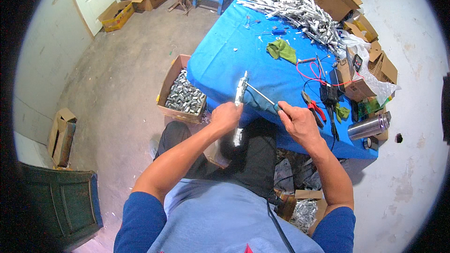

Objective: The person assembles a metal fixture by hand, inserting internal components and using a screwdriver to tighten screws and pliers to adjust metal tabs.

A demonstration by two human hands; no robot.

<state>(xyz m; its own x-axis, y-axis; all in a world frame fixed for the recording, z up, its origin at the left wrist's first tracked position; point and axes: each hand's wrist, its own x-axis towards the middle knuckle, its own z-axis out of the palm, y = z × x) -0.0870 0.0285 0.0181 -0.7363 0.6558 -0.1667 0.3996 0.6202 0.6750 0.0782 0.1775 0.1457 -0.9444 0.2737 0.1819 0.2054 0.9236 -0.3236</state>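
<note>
Screwdriver (260,94) work is in hand at the near edge of the blue table (225,61). The left hand (226,116) has its fingers closed around a slim silver metal piece (241,91), held upright just off the table's edge above the lap. The right hand (298,121) has its fingers wrapped around the tool's handle, and the thin shaft runs up and left until its tip meets the upper part of the piece.

Just right of the right hand lie red-handled pliers (315,107), then red and black leads (313,72) and a steel flask (369,126). A green cloth (282,50) sits farther back, and a heap of silver parts (300,11) covers the far end. On the floor to the left, a carton (183,96) holds more metal pieces.

The main risk, as I judge it, is the tip slipping: the shaft comes in at a slant, so a hard push could skid it off toward the left hand just below. The piece hangs in the air with nothing under it, so a loosened grip would drop it to the lap or floor. A wide swing of the right elbow could knock the pliers or flask off the edge.
</note>
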